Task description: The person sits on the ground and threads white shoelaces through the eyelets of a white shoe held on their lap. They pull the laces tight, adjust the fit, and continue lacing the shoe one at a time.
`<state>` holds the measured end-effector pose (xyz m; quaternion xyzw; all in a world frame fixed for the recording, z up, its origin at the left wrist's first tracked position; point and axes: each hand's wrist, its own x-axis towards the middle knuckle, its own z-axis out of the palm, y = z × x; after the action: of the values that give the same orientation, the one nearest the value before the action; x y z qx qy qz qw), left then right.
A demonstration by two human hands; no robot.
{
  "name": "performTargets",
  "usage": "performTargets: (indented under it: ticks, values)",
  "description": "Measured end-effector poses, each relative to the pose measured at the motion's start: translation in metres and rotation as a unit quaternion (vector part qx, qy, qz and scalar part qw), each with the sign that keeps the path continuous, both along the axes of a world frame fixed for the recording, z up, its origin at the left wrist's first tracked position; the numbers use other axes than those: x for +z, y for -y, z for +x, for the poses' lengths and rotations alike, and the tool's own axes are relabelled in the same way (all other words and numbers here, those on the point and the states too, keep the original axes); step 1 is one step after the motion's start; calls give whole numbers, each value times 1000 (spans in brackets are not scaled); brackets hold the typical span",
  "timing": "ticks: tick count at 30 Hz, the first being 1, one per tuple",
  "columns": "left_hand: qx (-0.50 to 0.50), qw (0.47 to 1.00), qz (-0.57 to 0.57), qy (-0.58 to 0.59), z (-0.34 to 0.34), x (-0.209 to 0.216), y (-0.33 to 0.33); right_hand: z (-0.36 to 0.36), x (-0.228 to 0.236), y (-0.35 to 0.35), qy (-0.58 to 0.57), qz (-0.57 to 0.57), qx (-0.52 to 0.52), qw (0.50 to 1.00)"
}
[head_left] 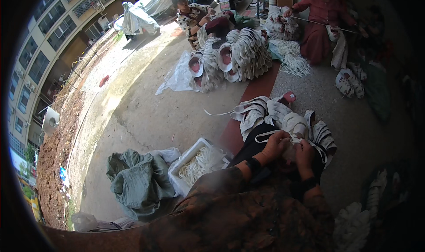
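Observation:
Over my lap, both hands meet at a white shoe upper, which is partly hidden by my fingers. My left hand is closed, its fingers pinching a flat white shoelace that loops out to the left. Close beside it, my right hand is closed too, on the lace at the upper; another loop curves off past its right side. Just beyond my hands, a heap of white shoe uppers lies across my dark-covered knees, some showing reddish linings.
A white foam box of loose laces stands at my left, beside a grey-green sack. Stacked shoe uppers stand farther ahead. Two people sit beyond, one in patterned clothes, one in red stretching a lace. More uppers lie at lower right.

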<state>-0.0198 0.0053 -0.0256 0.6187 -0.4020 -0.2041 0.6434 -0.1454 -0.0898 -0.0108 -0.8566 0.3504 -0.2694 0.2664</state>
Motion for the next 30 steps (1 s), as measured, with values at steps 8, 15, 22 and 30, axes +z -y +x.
performTargets:
  ticks: [8, 15, 22, 30]
  values:
    - [-137, 990, 1, -43, -4, 26, 16, -9, -9, 6, 71, 87, -60, 992]
    - [-128, 915, -66, -376, -4, 21, 14, -4, -9, -3, 381, 447, -90, 804]
    - [-39, 873, -132, -468, 29, 17, -12, -45, -22, 10, 553, 444, -28, 704]
    - [206, 875, -183, -398, 166, -32, -203, -303, -68, 94, 511, 389, -216, 736]
